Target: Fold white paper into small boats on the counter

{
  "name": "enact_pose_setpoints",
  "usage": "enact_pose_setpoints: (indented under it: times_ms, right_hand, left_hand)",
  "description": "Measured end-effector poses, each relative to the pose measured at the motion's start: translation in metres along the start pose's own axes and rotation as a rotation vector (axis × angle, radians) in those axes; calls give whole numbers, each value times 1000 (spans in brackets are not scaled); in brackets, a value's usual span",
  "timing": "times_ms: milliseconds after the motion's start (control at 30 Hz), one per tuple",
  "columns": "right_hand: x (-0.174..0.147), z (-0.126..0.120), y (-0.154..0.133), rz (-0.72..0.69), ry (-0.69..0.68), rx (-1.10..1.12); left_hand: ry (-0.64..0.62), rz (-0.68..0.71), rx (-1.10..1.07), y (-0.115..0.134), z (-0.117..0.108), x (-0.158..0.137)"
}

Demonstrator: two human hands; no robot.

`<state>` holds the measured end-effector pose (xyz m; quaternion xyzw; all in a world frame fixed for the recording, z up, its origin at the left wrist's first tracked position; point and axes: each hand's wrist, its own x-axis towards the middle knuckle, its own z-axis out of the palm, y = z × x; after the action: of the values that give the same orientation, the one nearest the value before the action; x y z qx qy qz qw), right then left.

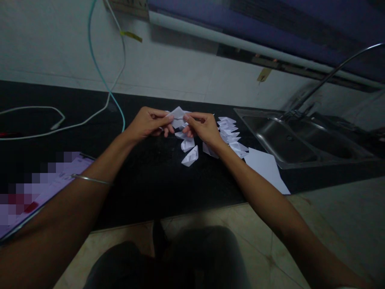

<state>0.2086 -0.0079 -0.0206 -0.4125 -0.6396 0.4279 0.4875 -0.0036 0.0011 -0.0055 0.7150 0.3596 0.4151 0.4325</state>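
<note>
Between my two hands, above the black counter, is a folded white paper boat (178, 113) with its pointed middle up. My left hand (152, 122) pinches its left end between thumb and fingers. At its right end my right hand (202, 126) pinches it the same way. Just below and behind my hands lie more paper boats; the nearest boat (190, 156) sits apart at the front. A row of several paper boats (229, 134) stands to the right of my right hand, partly hidden by it.
White paper sheets (267, 168) lie at the right, beside a steel double sink (282, 140) with a curved faucet (319, 80). White and teal cables (110, 94) hang over the counter (135, 188) at left. A clipboard with paper (57, 180) rests under my left forearm.
</note>
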Motion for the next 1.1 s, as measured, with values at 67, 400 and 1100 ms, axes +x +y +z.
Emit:
enact_pose_setpoints:
  times_ms: [67,400,1100]
  right_hand:
    - [-3,6,-2,47,7,94]
    - [-6,8,-4,53,-9,191]
    - [-5,12,-5,80,90,234]
  left_hand:
    - [9,-28,-19,1,4,0]
    - [28,-60,-39,1,6,-1]
    - [214,-66,-108,-2,10,3]
